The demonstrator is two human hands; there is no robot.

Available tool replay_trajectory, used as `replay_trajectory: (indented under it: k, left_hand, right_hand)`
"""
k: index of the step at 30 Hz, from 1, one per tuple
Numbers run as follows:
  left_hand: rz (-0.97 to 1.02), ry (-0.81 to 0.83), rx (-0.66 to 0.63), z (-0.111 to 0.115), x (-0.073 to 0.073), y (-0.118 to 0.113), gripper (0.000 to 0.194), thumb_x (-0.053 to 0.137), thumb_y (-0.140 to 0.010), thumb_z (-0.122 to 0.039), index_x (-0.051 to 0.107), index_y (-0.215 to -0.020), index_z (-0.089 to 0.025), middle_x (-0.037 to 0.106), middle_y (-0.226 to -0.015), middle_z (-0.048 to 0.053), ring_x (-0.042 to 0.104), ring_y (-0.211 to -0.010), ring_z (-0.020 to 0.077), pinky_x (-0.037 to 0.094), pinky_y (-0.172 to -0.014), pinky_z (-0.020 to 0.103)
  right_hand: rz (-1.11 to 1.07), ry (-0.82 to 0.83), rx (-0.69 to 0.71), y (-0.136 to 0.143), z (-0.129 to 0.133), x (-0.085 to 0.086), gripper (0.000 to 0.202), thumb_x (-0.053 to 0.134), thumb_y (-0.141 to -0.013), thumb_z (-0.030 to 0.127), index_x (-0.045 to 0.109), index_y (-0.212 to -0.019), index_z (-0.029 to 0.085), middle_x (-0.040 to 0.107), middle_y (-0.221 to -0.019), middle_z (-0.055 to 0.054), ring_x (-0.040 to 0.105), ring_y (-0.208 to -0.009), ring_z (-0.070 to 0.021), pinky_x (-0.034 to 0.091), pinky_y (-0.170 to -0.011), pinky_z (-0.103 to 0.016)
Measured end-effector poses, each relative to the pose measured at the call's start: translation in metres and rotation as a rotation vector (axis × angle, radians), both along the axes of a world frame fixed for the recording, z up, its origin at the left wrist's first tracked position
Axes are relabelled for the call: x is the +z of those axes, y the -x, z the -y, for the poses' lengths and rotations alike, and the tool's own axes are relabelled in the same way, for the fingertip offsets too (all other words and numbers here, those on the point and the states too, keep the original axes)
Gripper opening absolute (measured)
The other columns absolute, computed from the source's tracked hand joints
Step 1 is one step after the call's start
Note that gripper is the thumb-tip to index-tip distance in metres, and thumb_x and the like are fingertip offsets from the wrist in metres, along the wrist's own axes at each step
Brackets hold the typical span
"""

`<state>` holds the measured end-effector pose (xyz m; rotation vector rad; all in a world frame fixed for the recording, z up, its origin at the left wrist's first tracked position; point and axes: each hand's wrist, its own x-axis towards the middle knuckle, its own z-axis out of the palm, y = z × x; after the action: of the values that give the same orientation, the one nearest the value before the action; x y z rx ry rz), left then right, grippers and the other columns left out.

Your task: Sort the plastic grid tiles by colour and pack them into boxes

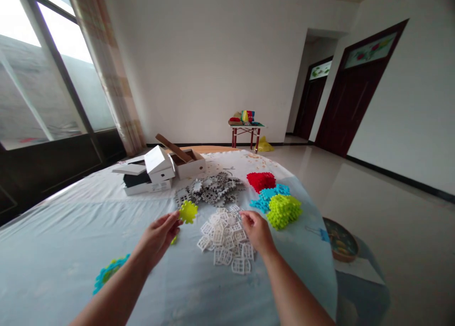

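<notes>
My left hand (163, 233) pinches a yellow-green toothed square piece (188, 212) by its left edge, held above the cloth. On the right, my right hand (255, 225) has its fingers pressed together at the upper right edge of a pile of white lattice pieces (223, 236); whatever it grips is too small to make out. A grey heap of pieces (213, 188) lies behind the white pile. Red pieces (261, 181), blue pieces (266, 199) and lime green pieces (283, 211) are stacked to the right. A blue and green assembled form (106, 271) rests beside my left forearm.
Open white boxes (159, 167) stand at the table's back left. The round table's light blue cloth (170, 293) curves down at the right edge. Beyond it are a round basket (341, 239) low on the right and a small side table (245, 126) by the wall.
</notes>
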<state>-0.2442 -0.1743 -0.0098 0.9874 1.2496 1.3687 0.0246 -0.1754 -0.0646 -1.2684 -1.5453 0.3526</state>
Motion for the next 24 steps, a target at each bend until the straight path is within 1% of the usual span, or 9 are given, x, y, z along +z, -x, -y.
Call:
replay_trajectory:
  k: [2,3,5,7,11,15,20,22,24]
  left_hand:
    - [0.214,0.062,-0.038,0.008,-0.002,-0.014,0.022,0.073,-0.061,-0.027,0.062,-0.073,-0.013,0.061,-0.067,0.003,0.056,-0.062,0.0098,0.045,-0.054,0.019]
    - [0.286,0.084,-0.062,0.012,-0.004,-0.02,0.02,0.074,-0.061,-0.024,0.063,-0.073,-0.012,0.06,-0.067,0.002,0.056,-0.062,0.0089,0.045,-0.055,0.018]
    - [0.341,0.098,-0.092,0.019,-0.008,-0.033,0.021,0.076,-0.059,-0.023,0.064,-0.072,-0.012,0.06,-0.067,0.002,0.055,-0.062,0.0083,0.046,-0.056,0.017]
    - [0.324,0.094,-0.125,0.025,-0.011,-0.044,0.028,0.078,-0.056,-0.029,0.065,-0.074,-0.012,0.061,-0.069,0.002,0.055,-0.064,0.0088,0.046,-0.058,0.017]
    - [0.167,0.021,-0.199,0.033,-0.012,-0.055,0.036,0.074,-0.057,-0.042,0.065,-0.077,-0.014,0.063,-0.072,0.002,0.055,-0.065,0.0114,0.045,-0.061,0.021]
    - [-0.078,-0.1,-0.287,0.04,-0.009,-0.06,0.035,0.067,-0.063,-0.046,0.066,-0.081,-0.016,0.062,-0.068,0.002,0.053,-0.063,0.0132,0.044,-0.06,0.023]
    - [-0.276,-0.154,-0.305,0.047,0.002,-0.065,0.04,0.065,-0.06,-0.053,0.067,-0.077,-0.017,0.064,-0.066,0.003,0.056,-0.066,0.0174,0.046,-0.061,0.025]
    - [-0.313,-0.158,-0.314,0.05,0.008,-0.066,0.042,0.065,-0.058,-0.056,0.067,-0.076,-0.018,0.065,-0.067,0.004,0.058,-0.068,0.0193,0.047,-0.063,0.026]
    - [-0.346,-0.16,-0.312,0.051,0.014,-0.064,0.045,0.066,-0.055,-0.058,0.067,-0.078,-0.019,0.067,-0.072,0.004,0.06,-0.071,0.021,0.048,-0.066,0.027]
  right_hand:
    - [0.002,-0.026,0.042,0.005,0.003,0.005,0.027,0.045,-0.083,0.033,0.064,-0.092,0.016,0.066,-0.089,-0.009,0.061,-0.083,-0.0183,0.049,-0.076,-0.029]
    - [0.005,-0.04,0.07,0.008,0.006,0.008,0.027,0.047,-0.082,0.035,0.063,-0.094,0.017,0.065,-0.09,-0.009,0.06,-0.085,-0.0182,0.049,-0.077,-0.03]
    - [0.015,-0.052,0.136,0.016,0.013,0.014,0.03,0.052,-0.08,0.038,0.062,-0.099,0.017,0.063,-0.094,-0.009,0.059,-0.089,-0.0184,0.048,-0.08,-0.031]
    - [0.015,-0.026,0.203,0.026,0.021,0.021,0.038,0.057,-0.077,0.042,0.059,-0.106,0.017,0.061,-0.099,-0.009,0.058,-0.089,-0.0181,0.048,-0.079,-0.031]
    - [-0.014,0.088,0.298,0.045,0.036,0.029,0.055,0.065,-0.07,0.047,0.053,-0.114,0.017,0.06,-0.102,-0.008,0.058,-0.083,-0.0164,0.049,-0.069,-0.027]
    - [-0.039,0.104,0.313,0.053,0.039,0.033,0.057,0.07,-0.064,0.047,0.054,-0.111,0.019,0.061,-0.095,-0.006,0.058,-0.079,-0.0153,0.048,-0.067,-0.026]
    - [-0.122,0.112,0.374,0.055,0.038,0.033,0.053,0.069,-0.065,0.044,0.054,-0.11,0.02,0.06,-0.096,-0.004,0.059,-0.075,-0.0135,0.048,-0.062,-0.025]
    - [-0.177,0.139,0.398,0.054,0.037,0.034,0.056,0.071,-0.062,0.041,0.053,-0.111,0.02,0.061,-0.096,-0.004,0.06,-0.077,-0.0142,0.049,-0.064,-0.025]
    - [-0.215,0.148,0.38,0.049,0.034,0.037,0.059,0.074,-0.059,0.038,0.052,-0.111,0.019,0.061,-0.097,-0.005,0.059,-0.079,-0.0145,0.049,-0.067,-0.026]
